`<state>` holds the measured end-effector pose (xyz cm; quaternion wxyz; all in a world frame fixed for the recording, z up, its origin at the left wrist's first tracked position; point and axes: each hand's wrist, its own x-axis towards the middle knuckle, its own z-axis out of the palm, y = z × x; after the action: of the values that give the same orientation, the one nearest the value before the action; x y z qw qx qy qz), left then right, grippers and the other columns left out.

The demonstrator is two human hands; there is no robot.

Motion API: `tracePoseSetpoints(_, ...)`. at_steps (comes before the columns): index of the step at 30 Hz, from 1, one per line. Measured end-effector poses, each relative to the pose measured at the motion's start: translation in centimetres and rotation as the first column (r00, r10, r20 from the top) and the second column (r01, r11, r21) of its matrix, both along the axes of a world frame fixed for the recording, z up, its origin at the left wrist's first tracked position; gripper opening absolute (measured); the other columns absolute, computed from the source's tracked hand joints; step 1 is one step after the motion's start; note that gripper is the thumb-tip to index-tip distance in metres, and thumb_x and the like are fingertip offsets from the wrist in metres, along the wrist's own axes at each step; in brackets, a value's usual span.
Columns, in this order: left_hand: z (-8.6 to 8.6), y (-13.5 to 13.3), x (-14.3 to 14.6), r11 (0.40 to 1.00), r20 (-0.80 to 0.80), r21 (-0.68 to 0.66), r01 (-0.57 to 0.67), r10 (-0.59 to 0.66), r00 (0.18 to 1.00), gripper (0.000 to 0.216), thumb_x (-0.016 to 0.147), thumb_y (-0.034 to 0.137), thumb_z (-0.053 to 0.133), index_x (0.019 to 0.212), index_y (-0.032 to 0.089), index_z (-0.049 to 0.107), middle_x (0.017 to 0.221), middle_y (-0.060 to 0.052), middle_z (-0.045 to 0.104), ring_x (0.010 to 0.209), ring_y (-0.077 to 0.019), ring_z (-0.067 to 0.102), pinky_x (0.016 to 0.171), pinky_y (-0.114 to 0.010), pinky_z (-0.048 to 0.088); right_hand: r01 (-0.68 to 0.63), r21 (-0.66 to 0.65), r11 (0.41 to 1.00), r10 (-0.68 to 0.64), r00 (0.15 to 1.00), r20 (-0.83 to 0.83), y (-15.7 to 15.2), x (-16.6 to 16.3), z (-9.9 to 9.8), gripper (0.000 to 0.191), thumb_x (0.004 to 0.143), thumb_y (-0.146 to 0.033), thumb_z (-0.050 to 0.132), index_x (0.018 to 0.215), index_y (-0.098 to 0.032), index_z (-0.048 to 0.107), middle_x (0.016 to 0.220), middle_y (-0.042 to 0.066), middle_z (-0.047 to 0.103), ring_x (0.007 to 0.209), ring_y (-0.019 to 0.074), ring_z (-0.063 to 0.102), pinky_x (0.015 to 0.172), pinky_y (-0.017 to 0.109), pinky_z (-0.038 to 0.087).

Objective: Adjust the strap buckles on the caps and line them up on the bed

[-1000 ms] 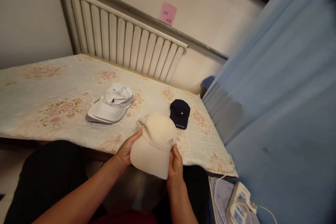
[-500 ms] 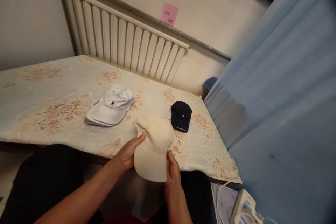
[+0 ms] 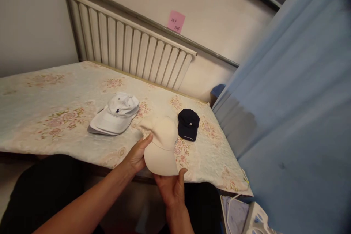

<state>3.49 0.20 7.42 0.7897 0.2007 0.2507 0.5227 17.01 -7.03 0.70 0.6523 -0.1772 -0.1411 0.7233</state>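
A cream baseball cap (image 3: pixel 161 157) is held up over the near edge of the bed, its brim pointing down toward me. My left hand (image 3: pixel 139 151) grips its left side, thumb on top and fingers underneath. Beneath the tip of the brim is my right hand (image 3: pixel 171 186), palm up, its thumb spread clear of the cap; its fingertips are hidden under the brim. To the left lies a white cap (image 3: pixel 116 113) with a dark logo, a grey brim edge showing under it. A dark navy cap (image 3: pixel 188 124) rests to the right.
A flowered cover (image 3: pixel 68 98) lies over the bed. Behind it are a white radiator (image 3: pixel 128 44) and a pink note (image 3: pixel 176 21) on the wall. A blue curtain (image 3: pixel 287 98) hangs along the right side. A white power strip (image 3: pixel 257 219) is at lower right.
My right hand has let go of the brim's right edge and moved down and left, under the brim's tip. The cream cap has shifted slightly up, still in my left hand.
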Motion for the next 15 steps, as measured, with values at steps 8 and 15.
tracePoseSetpoints(8, -0.7, -0.3, 0.5, 0.994, -0.037, -0.023, -0.109, 0.108, 0.993, 0.034, 0.075, 0.026, 0.073, 0.103, 0.01, 0.063, 0.088, -0.013, 0.074, 0.077, -0.0243, 0.07, 0.073, -0.035, 0.056, -0.044, 0.006, 0.999, 0.044, 0.999, 0.02, -0.2, -1.0, 0.4, 0.055, 0.073, -0.049, 0.071, 0.121, -0.024, 0.058, 0.129, 0.008, 0.061, 0.116, 0.027, 0.056, 0.089, 0.045, 0.049)
tracePoseSetpoints(15, -0.7, -1.0, 0.9, 0.998, -0.067, -0.013, -0.064, 0.063, 0.996, 0.034, 0.076, 0.03, 0.072, 0.101, 0.009, 0.063, 0.086, -0.015, 0.074, 0.073, -0.0257, 0.07, 0.07, -0.037, 0.056, 0.061, -0.12, 0.991, -0.053, 0.996, 0.068, -0.2, -1.9, 0.6, 0.049, 0.079, -0.023, 0.061, 0.128, -0.027, 0.051, 0.115, 0.005, 0.069, 0.103, 0.0239, 0.063, 0.074, 0.04, 0.054)
